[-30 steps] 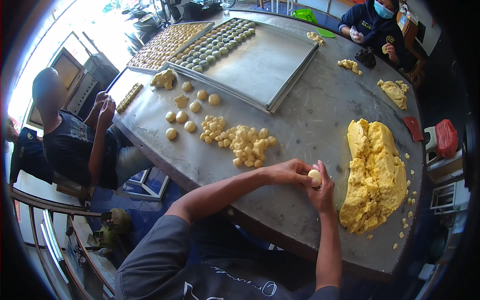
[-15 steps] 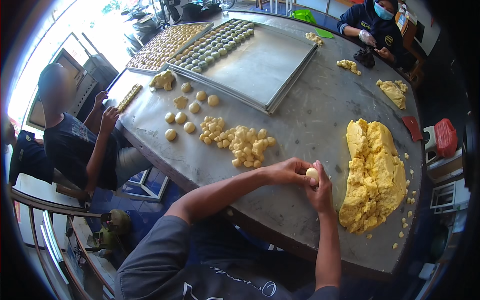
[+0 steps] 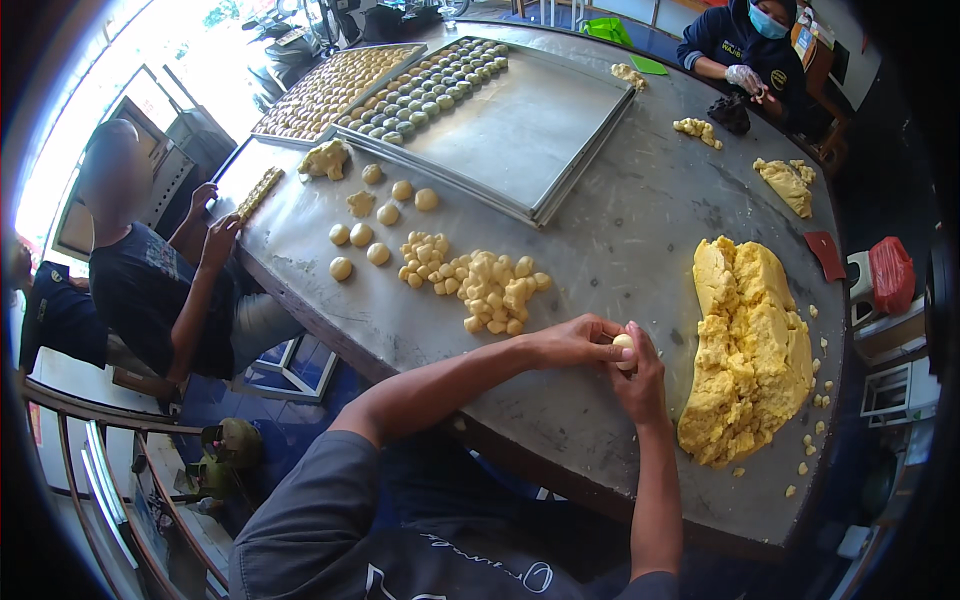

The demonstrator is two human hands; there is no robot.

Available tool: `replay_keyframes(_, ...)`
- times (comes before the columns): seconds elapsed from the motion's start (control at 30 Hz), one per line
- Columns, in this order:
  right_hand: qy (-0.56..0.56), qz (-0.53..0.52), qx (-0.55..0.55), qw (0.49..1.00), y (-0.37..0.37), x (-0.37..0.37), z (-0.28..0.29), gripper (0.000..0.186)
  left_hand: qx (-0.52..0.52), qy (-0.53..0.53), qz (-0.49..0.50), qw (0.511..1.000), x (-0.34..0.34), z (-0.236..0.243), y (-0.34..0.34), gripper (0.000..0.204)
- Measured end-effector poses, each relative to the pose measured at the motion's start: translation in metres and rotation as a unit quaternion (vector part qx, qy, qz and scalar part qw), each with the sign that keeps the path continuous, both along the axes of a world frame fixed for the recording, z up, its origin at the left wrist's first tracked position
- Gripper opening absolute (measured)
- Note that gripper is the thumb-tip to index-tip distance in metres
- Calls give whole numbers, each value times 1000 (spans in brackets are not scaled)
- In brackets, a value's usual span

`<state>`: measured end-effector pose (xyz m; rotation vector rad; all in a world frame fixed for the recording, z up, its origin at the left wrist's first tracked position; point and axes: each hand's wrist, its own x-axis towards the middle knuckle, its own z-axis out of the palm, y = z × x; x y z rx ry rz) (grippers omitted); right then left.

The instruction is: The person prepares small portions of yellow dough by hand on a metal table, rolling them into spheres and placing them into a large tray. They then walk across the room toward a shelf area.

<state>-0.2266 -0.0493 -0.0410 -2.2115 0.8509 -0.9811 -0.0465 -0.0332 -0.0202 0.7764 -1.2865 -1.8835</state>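
Note:
Between both my hands sits a small pale dough ball (image 3: 624,350), held above the near edge of the metal table (image 3: 590,270). My left hand (image 3: 580,340) wraps its fingers round the far side, thumb on the ball. My right hand (image 3: 642,378) cups it from the right. Just left of my hands lies a heap of small dough pieces (image 3: 488,290), with several larger round balls (image 3: 361,235) beyond it. To my right rests a big crumbly yellow mass (image 3: 748,360) with crumbs along its right side.
Large metal trays (image 3: 540,130) stand at the back, partly filled with rows of green and tan balls. A co-worker at left handles a dough strip (image 3: 262,192). Another, gloved, works at far right near a black bag (image 3: 730,114). A red scraper (image 3: 825,256) lies near the right edge.
My hands stay in place, with the dough ball turned slightly between my fingers. At the far right, the co-worker's hands have come together.

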Motion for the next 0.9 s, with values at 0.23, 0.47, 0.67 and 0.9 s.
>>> replay_keyframes(0.23,4,1,-11,1000,-1,-2,-4,53,-9,-7,6,1000,-2,-2,-1,45)
replay_keyframes(0.47,-6,3,-5,1000,0,-1,1,53,-28,2,19,999,-2,1,0,40)
replay_keyframes(0.67,-11,-8,-6,1000,1,0,-1,52,-32,14,19,999,-2,6,1,36)
replay_keyframes(0.9,-8,-9,-41,999,1,1,-1,52,-17,14,29,999,-3,3,1,35)
